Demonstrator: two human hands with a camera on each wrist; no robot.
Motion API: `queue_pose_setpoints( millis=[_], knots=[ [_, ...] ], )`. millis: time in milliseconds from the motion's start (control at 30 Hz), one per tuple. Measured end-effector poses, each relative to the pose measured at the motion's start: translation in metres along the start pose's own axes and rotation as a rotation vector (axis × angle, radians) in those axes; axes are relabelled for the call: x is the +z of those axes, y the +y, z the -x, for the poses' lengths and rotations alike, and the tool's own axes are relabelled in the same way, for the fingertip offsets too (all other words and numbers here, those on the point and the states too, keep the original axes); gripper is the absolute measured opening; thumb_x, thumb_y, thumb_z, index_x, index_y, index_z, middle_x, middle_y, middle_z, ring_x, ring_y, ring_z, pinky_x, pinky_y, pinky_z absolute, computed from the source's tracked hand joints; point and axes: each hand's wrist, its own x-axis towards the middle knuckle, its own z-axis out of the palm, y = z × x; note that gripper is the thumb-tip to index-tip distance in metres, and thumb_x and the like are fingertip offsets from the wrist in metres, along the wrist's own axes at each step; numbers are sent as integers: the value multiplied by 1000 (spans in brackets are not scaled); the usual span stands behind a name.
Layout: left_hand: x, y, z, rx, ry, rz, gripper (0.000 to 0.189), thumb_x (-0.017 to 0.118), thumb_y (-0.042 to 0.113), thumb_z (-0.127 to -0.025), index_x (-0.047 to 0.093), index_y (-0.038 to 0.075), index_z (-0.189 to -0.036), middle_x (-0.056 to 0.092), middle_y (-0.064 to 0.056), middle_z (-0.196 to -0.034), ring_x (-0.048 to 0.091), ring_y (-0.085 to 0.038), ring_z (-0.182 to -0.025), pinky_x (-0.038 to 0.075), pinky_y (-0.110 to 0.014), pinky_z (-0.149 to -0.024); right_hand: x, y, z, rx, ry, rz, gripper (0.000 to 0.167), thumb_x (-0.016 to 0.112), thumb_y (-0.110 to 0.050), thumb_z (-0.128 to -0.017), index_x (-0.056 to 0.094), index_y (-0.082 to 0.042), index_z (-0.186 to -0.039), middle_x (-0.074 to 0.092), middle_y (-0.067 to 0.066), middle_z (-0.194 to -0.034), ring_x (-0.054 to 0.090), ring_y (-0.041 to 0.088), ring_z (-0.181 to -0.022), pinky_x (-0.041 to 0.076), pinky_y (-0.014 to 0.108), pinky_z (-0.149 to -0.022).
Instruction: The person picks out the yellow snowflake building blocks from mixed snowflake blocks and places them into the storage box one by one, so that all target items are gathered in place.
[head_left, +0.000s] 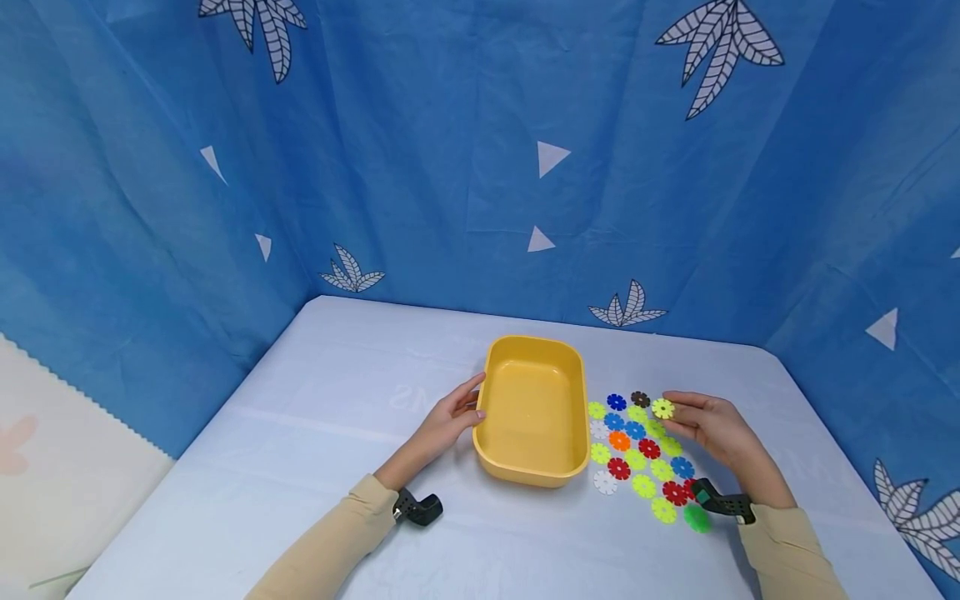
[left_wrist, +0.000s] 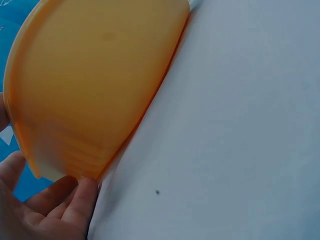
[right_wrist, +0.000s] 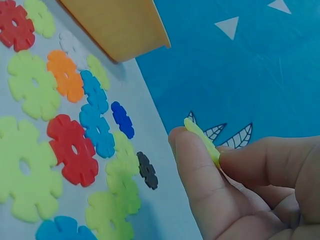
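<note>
While the left hand gripped the left rim of the yellow tub, probably to steady it, the right hand pinched a yellow disc, seemingly to keep it clear of the others. Loose discs lay right of the tub on the table, perhaps spread for easy picking.

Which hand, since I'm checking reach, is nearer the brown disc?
Right. The right hand is just right of the brown disc; the left hand is well left of it, holding the yellow bin.
</note>
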Motion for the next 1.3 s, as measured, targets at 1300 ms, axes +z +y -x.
queue_pose_setpoints(
  millis=[1300],
  knots=[
    [3,-4,1,16,13,1,67,60,15,-98,35,21,-160,44,-18,-159,49,-36,-143,48,-46,-115,65,-70,-28,-91,-132,82,53,49,-8,-105,33,13,-152,67,2,-118,72,3,-99,59,24,-94]
  ],
)
